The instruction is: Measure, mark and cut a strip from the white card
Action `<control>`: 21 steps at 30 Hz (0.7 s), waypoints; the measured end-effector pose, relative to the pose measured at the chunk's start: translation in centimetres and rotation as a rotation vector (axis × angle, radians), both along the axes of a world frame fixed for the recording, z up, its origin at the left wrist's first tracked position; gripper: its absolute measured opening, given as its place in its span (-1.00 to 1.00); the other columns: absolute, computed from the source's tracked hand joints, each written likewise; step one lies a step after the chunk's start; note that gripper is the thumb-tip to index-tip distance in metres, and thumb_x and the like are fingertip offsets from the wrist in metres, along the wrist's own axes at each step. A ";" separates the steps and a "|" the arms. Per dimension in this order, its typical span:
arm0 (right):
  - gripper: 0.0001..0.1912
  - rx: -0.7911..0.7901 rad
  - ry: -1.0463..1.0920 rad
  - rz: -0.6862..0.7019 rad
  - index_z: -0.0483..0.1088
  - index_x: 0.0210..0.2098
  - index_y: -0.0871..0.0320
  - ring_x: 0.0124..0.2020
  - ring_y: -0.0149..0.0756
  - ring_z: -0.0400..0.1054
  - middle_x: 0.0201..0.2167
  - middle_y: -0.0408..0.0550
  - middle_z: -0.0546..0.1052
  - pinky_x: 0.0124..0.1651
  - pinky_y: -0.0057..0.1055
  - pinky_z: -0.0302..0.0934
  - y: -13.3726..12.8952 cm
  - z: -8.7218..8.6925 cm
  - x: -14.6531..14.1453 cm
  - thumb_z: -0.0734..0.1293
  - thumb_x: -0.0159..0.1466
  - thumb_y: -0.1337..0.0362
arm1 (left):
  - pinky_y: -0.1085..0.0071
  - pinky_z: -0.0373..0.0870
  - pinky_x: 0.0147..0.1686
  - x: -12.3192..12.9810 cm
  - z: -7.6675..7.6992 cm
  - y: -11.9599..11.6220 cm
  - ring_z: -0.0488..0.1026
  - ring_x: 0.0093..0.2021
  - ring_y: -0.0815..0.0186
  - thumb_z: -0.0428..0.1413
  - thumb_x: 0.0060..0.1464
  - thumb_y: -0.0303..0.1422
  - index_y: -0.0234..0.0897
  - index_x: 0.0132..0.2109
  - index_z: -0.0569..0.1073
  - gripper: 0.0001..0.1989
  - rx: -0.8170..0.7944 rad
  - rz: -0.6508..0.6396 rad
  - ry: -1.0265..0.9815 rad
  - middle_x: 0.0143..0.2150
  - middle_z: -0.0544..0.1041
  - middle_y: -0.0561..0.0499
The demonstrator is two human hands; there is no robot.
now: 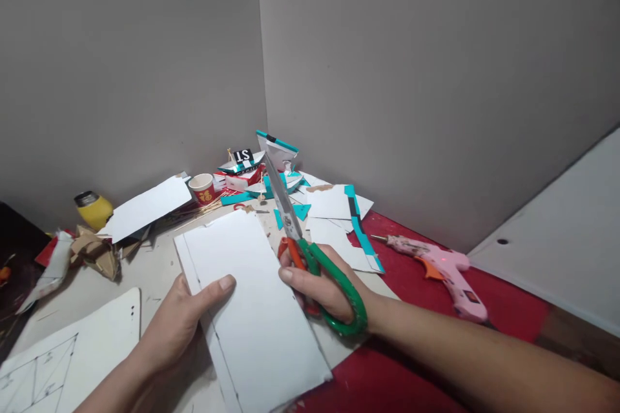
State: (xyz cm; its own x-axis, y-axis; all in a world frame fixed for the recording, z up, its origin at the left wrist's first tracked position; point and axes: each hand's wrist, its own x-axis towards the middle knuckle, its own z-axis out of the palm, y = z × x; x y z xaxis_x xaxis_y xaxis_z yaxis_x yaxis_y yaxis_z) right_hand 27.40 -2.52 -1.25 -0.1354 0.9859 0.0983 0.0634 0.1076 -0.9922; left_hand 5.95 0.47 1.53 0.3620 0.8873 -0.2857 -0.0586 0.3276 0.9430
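Note:
My left hand (pixel 194 310) grips a white sheet of cardboard (pixel 256 316) by its left side, thumb on top and fingers hidden beneath. A pencil-thin dark line with small dots runs along that side. In my right hand (pixel 324 284) is a pair of scissors (pixel 290 219) with green and orange handles. Their blades are together and point up and away from me. The scissors and right fingers are beside the cardboard's right edge; whether they touch it I cannot tell.
A pink glue gun (pixel 445 268) lies at right on a red surface (pixel 407 322). Small model boats (pixel 242 161), a red paper cup (pixel 202 188), white cardboard scraps (pixel 329 203) and a yellow bottle (pixel 94 210) sit toward the walls. A drawn-on white board (pixel 106 342) lies front left.

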 end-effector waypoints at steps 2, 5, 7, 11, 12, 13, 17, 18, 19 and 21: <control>-0.68 0.014 -0.011 0.002 0.28 -0.39 0.15 -0.58 -0.44 0.16 -0.61 -0.24 0.31 -0.52 -0.49 0.07 0.2 0.0 0.2 0.31 0.18 0.01 | 0.17 0.49 -0.09 0.1 0.0 -0.1 0.55 -0.05 -0.01 0.28 0.03 -0.21 -0.25 0.30 0.23 -0.27 0.014 0.013 0.006 0.02 0.60 -0.19; -0.69 0.069 -0.113 -0.004 0.23 -0.47 0.15 -0.51 -0.44 0.10 -0.57 -0.23 0.24 -0.48 -0.49 0.05 0.2 0.5 0.6 0.33 0.14 0.05 | 0.17 0.49 -0.10 0.0 0.2 -0.1 0.56 -0.07 -0.01 0.26 0.04 -0.20 -0.28 0.26 0.31 -0.33 0.037 -0.014 0.015 0.01 0.60 -0.20; -0.70 0.059 -0.172 0.041 0.14 -0.52 0.12 -0.54 -0.45 0.02 -0.60 -0.26 0.15 -0.52 -0.48 -0.01 0.0 1.0 0.7 0.31 0.13 0.10 | 0.19 0.49 -0.12 -0.6 0.8 0.4 0.57 -0.10 0.00 0.28 0.01 -0.21 -0.25 0.23 0.35 -0.35 0.063 -0.051 0.015 -0.01 0.61 -0.19; -0.74 0.052 -0.257 0.202 0.07 -0.56 0.10 -0.57 -0.47 -0.01 -0.62 -0.27 0.11 -0.55 -0.49 -0.05 -0.5 1.6 0.8 0.29 0.07 0.20 | 0.39 0.43 -0.10 -2.7 2.7 2.5 0.53 -0.02 0.12 0.25 0.00 -0.14 -0.17 0.16 0.44 -0.43 0.160 -0.093 0.003 0.02 0.60 -0.10; -0.75 0.051 -0.268 0.247 0.06 -0.57 0.10 -0.57 -0.48 -0.02 -0.62 -0.28 0.09 -0.55 -0.50 -0.05 -0.6 1.6 0.8 0.28 0.06 0.25 | 0.43 0.42 -0.12 -3.3 3.0 3.0 0.51 -0.01 0.15 0.25 0.00 -0.14 -0.15 0.16 0.45 -0.44 0.172 -0.111 0.008 0.02 0.60 -0.08; -0.76 0.047 -0.271 0.293 0.06 -0.57 0.10 -0.57 -0.48 -0.03 -0.63 -0.29 0.08 -0.55 -0.50 -0.06 -0.7 1.5 0.7 0.28 0.06 0.29 | 0.47 0.42 -0.15 -3.7 3.3 3.3 0.52 -0.03 0.19 0.27 -0.02 -0.15 -0.14 0.12 0.48 -0.47 0.176 -0.136 0.020 0.00 0.61 -0.06; -0.80 0.002 -0.285 0.420 0.07 -0.54 0.10 -0.53 -0.47 0.02 -0.58 -0.28 0.10 -0.50 -0.50 -0.01 -0.9 1.1 0.2 0.25 0.07 0.35 | 0.50 0.44 -0.41 -3.7 3.0 2.9 0.56 -0.39 0.30 0.36 -0.10 -0.28 -0.27 -0.17 0.63 -0.70 0.056 -0.309 0.136 -0.28 0.66 -0.09; -0.80 -0.004 -0.292 0.418 0.07 -0.54 0.10 -0.52 -0.46 0.03 -0.57 -0.27 0.12 -0.49 -0.50 0.00 -0.9 1.1 0.1 0.25 0.07 0.35 | 0.48 0.44 -0.46 -3.5 2.8 2.7 0.55 -0.45 0.30 0.36 -0.08 -0.28 -0.31 -0.19 0.63 -0.72 0.019 -0.354 0.160 -0.34 0.66 -0.10; -0.80 -0.010 -0.300 0.409 0.08 -0.53 0.10 -0.51 -0.45 0.05 -0.56 -0.27 0.12 -0.49 -0.50 0.02 -0.9 1.1 0.0 0.26 0.07 0.35 | 0.47 0.45 -0.49 -3.3 2.6 2.4 0.54 -0.49 0.30 0.34 -0.05 -0.27 -0.32 -0.19 0.63 -0.73 -0.009 -0.388 0.178 -0.39 0.65 -0.11; -0.82 -0.022 -0.313 0.386 0.11 -0.52 0.11 -0.51 -0.45 0.06 -0.57 -0.26 0.15 -0.48 -0.50 0.03 -0.8 1.1 0.0 0.27 0.09 0.32 | 0.48 0.45 -0.51 -3.1 2.5 2.1 0.54 -0.50 0.32 0.29 0.03 -0.25 -0.31 -0.18 0.63 -0.75 -0.034 -0.418 0.192 -0.42 0.64 -0.07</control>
State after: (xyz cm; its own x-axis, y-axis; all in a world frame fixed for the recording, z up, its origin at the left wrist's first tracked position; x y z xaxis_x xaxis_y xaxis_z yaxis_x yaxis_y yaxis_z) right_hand 27.42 -3.29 -0.11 -0.5107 0.8594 -0.0259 0.3180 0.1608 -0.9344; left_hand 2.86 2.54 4.05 0.6241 0.6656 -0.4092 0.2601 0.3169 0.9121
